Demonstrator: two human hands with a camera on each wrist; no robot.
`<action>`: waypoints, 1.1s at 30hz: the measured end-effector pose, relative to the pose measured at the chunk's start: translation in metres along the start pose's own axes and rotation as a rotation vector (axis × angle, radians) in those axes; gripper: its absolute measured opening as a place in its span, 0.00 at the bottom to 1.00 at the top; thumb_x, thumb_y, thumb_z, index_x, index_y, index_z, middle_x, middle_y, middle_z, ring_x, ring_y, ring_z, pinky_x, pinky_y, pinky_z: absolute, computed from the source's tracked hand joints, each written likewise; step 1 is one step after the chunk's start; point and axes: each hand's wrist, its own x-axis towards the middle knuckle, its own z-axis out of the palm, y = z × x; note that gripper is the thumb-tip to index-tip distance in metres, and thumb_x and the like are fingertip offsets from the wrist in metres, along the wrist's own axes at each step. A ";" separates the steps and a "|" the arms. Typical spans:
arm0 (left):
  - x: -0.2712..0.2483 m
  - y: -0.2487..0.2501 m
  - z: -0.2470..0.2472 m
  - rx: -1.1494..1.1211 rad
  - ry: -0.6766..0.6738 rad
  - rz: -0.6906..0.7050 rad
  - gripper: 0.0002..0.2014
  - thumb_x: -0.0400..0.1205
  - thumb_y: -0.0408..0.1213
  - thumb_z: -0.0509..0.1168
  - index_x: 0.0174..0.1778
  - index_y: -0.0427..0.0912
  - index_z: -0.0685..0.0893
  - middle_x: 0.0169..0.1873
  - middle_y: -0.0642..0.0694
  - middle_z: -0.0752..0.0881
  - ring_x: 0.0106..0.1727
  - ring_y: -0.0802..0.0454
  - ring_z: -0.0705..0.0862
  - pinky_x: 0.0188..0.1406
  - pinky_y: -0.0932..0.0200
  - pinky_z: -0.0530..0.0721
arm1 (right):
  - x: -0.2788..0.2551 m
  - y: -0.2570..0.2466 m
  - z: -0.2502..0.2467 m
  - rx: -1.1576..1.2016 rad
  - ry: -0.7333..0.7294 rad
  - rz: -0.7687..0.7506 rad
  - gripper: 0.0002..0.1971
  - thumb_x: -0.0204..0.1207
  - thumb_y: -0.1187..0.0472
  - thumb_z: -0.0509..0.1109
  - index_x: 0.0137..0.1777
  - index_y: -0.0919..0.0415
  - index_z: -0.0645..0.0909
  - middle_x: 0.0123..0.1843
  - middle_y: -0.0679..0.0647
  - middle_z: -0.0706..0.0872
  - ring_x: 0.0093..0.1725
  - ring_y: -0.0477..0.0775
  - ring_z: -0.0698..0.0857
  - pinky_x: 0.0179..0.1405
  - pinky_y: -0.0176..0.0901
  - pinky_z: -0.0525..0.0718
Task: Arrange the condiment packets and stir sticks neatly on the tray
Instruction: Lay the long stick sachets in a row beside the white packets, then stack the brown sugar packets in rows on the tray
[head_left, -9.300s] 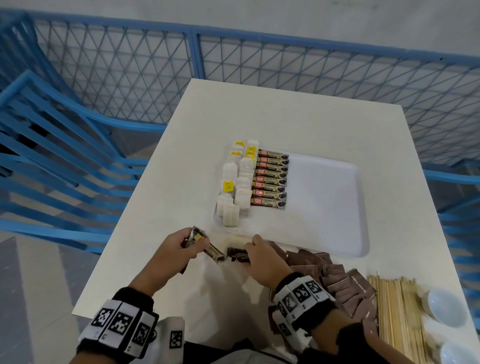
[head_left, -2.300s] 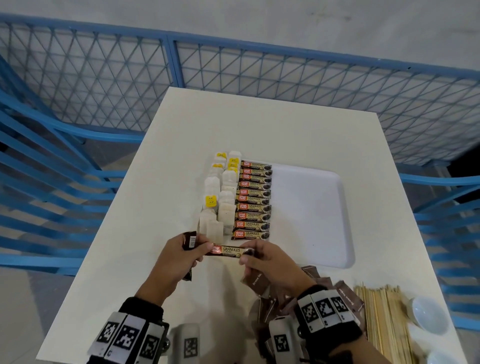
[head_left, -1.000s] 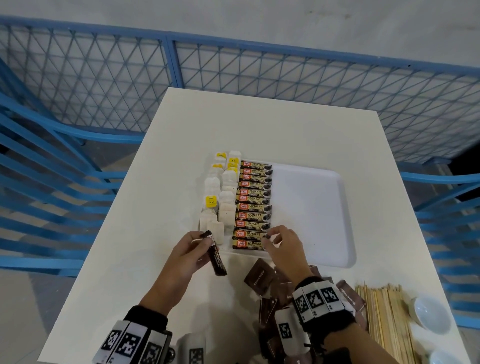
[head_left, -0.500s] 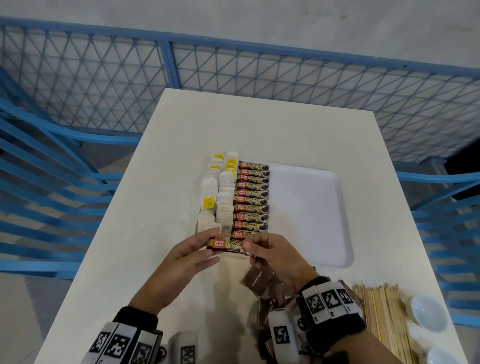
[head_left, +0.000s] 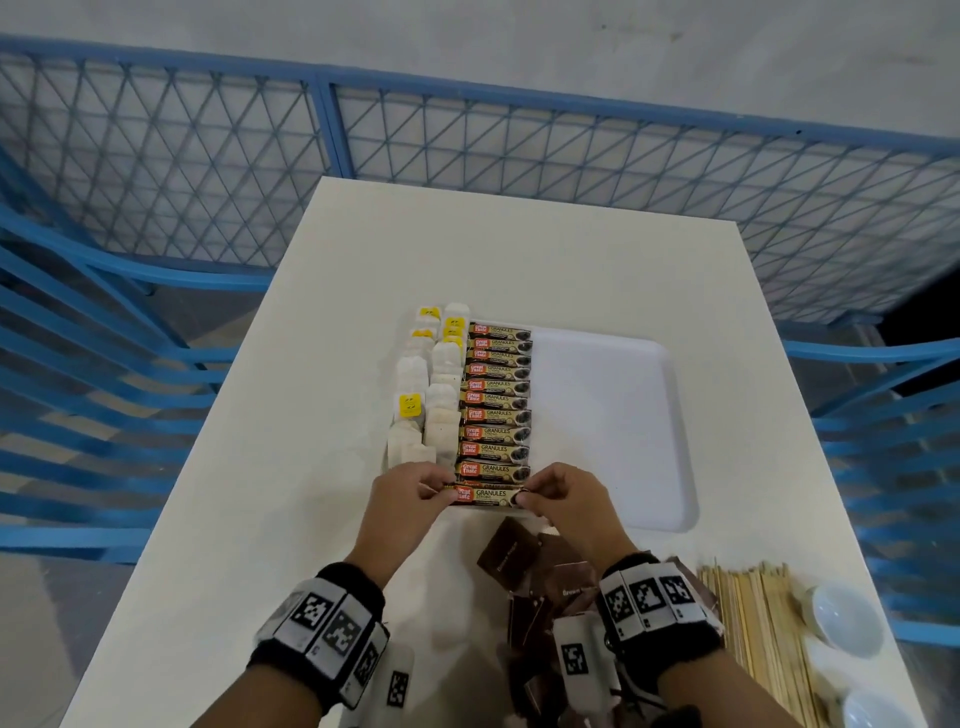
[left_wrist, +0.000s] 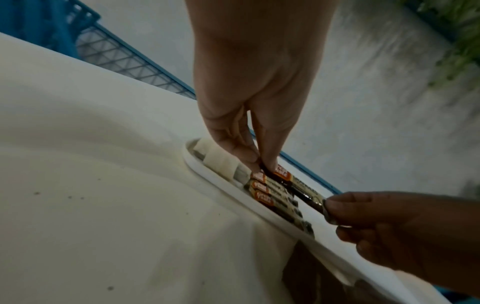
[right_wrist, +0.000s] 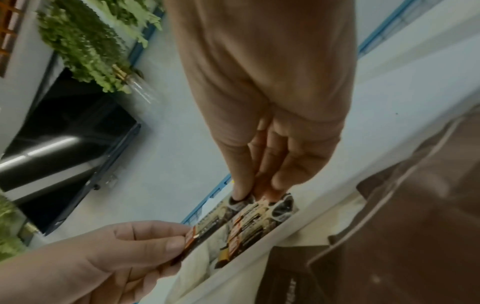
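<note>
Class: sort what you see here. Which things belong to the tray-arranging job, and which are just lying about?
Job: tray, coffee sticks, held stick, tea bags, brown packets, stir sticks.

Lying about: white bowls, blue fence.

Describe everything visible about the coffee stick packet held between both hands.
The coffee stick packet is slim and glossy, gold and dark brown, with a red-orange logo at its left end and "GRANULES" printed along it. It lies crosswise at the near end of the coffee row on the white tray. The left hand pinches one end, the right hand the other.
</note>
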 end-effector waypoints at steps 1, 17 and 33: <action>0.002 0.000 0.003 0.040 -0.002 0.022 0.06 0.75 0.29 0.72 0.47 0.38 0.89 0.37 0.54 0.84 0.38 0.62 0.82 0.37 0.80 0.76 | 0.003 0.002 0.000 -0.040 0.022 0.000 0.07 0.68 0.62 0.78 0.38 0.54 0.81 0.34 0.48 0.86 0.33 0.43 0.82 0.34 0.27 0.78; 0.013 -0.007 0.022 0.331 -0.045 0.141 0.04 0.78 0.29 0.66 0.46 0.35 0.83 0.41 0.47 0.77 0.43 0.50 0.78 0.44 0.61 0.76 | 0.014 0.008 0.004 -0.256 0.032 -0.024 0.08 0.68 0.61 0.77 0.42 0.59 0.80 0.33 0.44 0.80 0.34 0.42 0.78 0.31 0.24 0.72; -0.029 0.000 0.051 0.525 -0.354 0.219 0.09 0.79 0.43 0.67 0.43 0.43 0.74 0.47 0.49 0.72 0.48 0.51 0.76 0.46 0.60 0.74 | -0.037 0.030 -0.052 -0.765 -0.316 -0.153 0.19 0.72 0.48 0.73 0.61 0.54 0.81 0.53 0.50 0.73 0.59 0.51 0.71 0.58 0.38 0.72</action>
